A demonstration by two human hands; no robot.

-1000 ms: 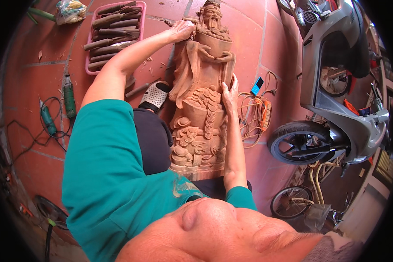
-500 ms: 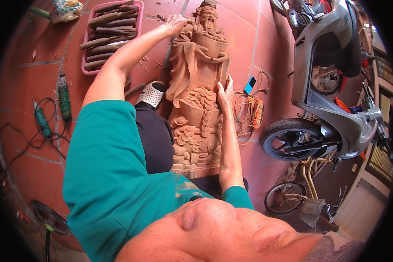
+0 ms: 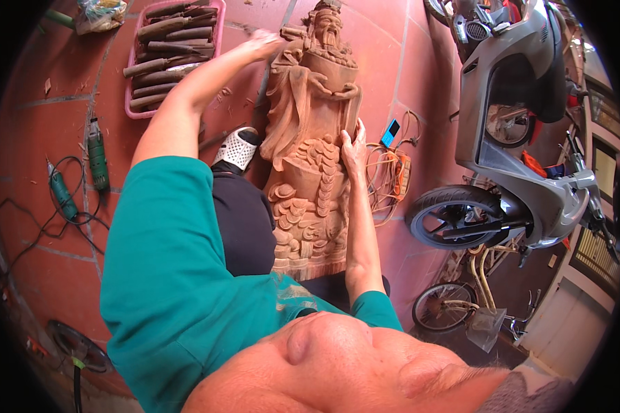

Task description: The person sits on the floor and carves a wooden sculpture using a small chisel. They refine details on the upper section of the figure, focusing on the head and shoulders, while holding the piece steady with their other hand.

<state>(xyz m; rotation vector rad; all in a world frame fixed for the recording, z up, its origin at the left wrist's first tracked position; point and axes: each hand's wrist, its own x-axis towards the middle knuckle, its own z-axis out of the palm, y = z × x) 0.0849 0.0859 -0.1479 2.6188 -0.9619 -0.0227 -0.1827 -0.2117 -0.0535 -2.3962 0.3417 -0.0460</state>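
A carved reddish-brown wooden statue (image 3: 315, 199) of a bearded figure holding a bowl lies on the tiles, its head away from me and its base near my lap. My right hand (image 3: 355, 151) rests against the statue's right edge at mid-length, fingers stretched out and thumb apart. Reaching far forward, my left hand (image 3: 265, 43) is beside the figure's left shoulder area, next to a small roll-shaped carving. It is blurred, and whether its fingers hold anything cannot be made out.
A pink basket (image 3: 128, 103) of several chisels stands at upper left. Two green power tools, one upright (image 3: 98, 158) and one corded (image 3: 63, 195), lie left. Right are a phone (image 3: 390, 133), an orange cord reel (image 3: 401, 177), a grey motor scooter (image 3: 479, 131) and a bicycle (image 3: 444, 306).
My left hand has drawn slightly left and down, away from the statue's shoulder. My right hand stays on the statue's edge.
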